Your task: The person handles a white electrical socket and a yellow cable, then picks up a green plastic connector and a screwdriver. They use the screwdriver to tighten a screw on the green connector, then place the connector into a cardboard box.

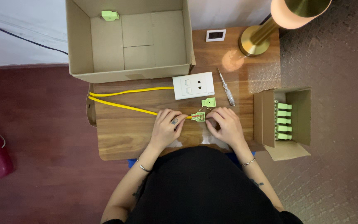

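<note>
Warm lamp (289, 16) glare on the table (121, 137); dim, sharp elsewhere.

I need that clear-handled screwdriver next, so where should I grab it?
Take the slim clear-handled screwdriver by its thicker handle at the near end, coming from the right hand just below it. It lies flat on the wooden table, thin shaft pointing away.

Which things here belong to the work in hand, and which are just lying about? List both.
In hand:
left hand on the yellow cable
right hand at the opened green plug
green plug cover
screwdriver

Lying about:
white socket plate
large cardboard box with one green plug
small box of green plugs
brass lamp
small white frame
</note>
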